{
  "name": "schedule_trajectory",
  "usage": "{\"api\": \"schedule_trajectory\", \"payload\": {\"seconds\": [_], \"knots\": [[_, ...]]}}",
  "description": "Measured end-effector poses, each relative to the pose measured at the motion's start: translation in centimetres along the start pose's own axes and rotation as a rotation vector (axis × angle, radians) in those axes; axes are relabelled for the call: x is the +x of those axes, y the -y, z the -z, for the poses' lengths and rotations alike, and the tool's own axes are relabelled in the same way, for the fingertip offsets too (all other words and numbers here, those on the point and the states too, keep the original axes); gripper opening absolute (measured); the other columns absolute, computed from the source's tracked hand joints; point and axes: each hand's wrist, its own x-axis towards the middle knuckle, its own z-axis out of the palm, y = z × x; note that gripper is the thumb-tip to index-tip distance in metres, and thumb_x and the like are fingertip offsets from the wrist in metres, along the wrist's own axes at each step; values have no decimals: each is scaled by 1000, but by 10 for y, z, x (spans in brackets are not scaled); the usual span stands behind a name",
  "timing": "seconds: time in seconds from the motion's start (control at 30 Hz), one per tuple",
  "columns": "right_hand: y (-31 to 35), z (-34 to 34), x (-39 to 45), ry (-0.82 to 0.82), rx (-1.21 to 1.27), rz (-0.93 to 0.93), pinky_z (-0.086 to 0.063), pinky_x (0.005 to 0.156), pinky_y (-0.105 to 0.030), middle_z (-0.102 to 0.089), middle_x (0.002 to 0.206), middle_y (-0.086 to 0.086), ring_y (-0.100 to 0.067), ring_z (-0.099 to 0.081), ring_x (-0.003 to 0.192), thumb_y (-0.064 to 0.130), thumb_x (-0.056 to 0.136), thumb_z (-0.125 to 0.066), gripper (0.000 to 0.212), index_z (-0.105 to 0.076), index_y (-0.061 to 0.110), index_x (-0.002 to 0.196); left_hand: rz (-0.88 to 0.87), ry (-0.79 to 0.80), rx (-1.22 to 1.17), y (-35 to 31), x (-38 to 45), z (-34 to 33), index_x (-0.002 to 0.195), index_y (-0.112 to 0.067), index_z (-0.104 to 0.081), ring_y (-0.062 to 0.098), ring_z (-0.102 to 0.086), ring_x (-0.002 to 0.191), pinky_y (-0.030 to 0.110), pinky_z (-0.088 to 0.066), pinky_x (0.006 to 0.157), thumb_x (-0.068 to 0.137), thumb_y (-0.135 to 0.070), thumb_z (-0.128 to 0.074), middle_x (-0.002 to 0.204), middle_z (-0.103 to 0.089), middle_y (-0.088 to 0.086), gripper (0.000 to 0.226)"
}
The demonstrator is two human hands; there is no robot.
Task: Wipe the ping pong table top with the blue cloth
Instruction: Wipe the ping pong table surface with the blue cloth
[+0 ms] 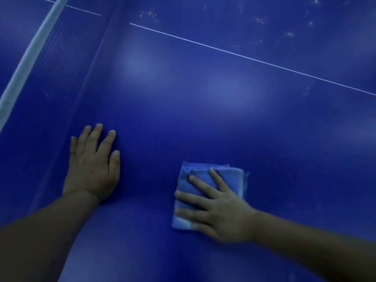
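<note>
right hand (pixel 220 210) fingers spread flat pressing folded blue cloth (pixel 205 192) on tabletop (pixel 203 119), left hand (pixel 92 165) flat on tabletop near net (pixel 30 64)

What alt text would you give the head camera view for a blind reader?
A right hand presses a folded blue cloth flat on a blue ping pong table top. The left hand rests open on the surface near the net; pale smudges lie beyond a white line.
</note>
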Motion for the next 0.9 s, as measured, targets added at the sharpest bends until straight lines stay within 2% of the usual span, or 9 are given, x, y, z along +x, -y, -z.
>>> {"api": "schedule_trajectory", "payload": {"seconds": [0.07,0.2,0.3,0.4,0.5,0.6,0.67,0.8,0.9], "knots": [[-39,10,3,-17,-56,11,-14,113,-71,-38,158,2,-39,-23,149,49,101,-37,48,-48,36,146,5,-8,-13,1,-1,-1,148,-12,-42,28,-12,150,39,8,122,96,-46,-24,160,-26,13,65],[-148,44,46,-131,58,-812,-6,115,-71,-21,166,5,-33,-9,153,49,104,-27,52,-31,38,154,-4,-10,-62,1,-1,2,148,-12,-42,26,-12,151,44,4,122,92,-51,-24,161,-25,11,70],[-153,54,94,-162,126,-1001,1,115,-70,-9,167,11,-31,0,154,51,104,-23,52,-21,42,155,-31,6,-181,3,-7,7,152,-11,-36,23,-7,152,40,7,122,91,-53,-23,163,-20,9,75],[-74,38,148,-134,43,-675,-3,114,-73,-17,166,8,-34,-5,154,52,103,-24,52,-28,41,154,-21,-46,-225,7,-39,14,150,-4,-35,28,-11,151,44,1,123,94,-43,-28,161,-24,14,69],[48,12,127,-31,-11,-22,-7,113,-74,-31,162,3,-40,-17,151,49,100,-31,52,-43,37,149,43,-104,-194,7,-95,18,144,1,-43,37,-23,147,54,-8,122,95,-35,-32,155,-34,21,62],[63,7,64,72,6,349,-11,114,-70,-41,157,5,-36,-26,149,50,100,-34,48,-52,37,143,65,-93,-177,1,-137,16,140,3,-48,40,-28,145,56,-11,120,95,-34,-33,153,-38,22,60],[2,16,55,28,-45,171,-15,112,-69,-41,157,0,-38,-29,148,52,99,-31,53,-51,33,144,63,-46,-160,-8,-151,12,140,2,-49,38,-28,145,55,-12,121,95,-35,-34,153,-38,20,60],[-154,51,46,-38,31,-720,-4,117,-67,-16,167,6,-31,-5,154,54,103,-20,55,-25,39,155,-72,38,-117,-41,-160,-2,142,-3,-49,33,-25,147,50,-8,122,96,-35,-35,155,-37,16,57],[-158,47,22,-72,103,-878,-1,117,-68,-14,167,8,-29,-3,154,53,102,-21,54,-25,40,155,-257,97,-10,-54,-163,-12,147,-12,-43,31,-19,150,51,-6,122,97,-37,-35,159,-31,11,57]]}}
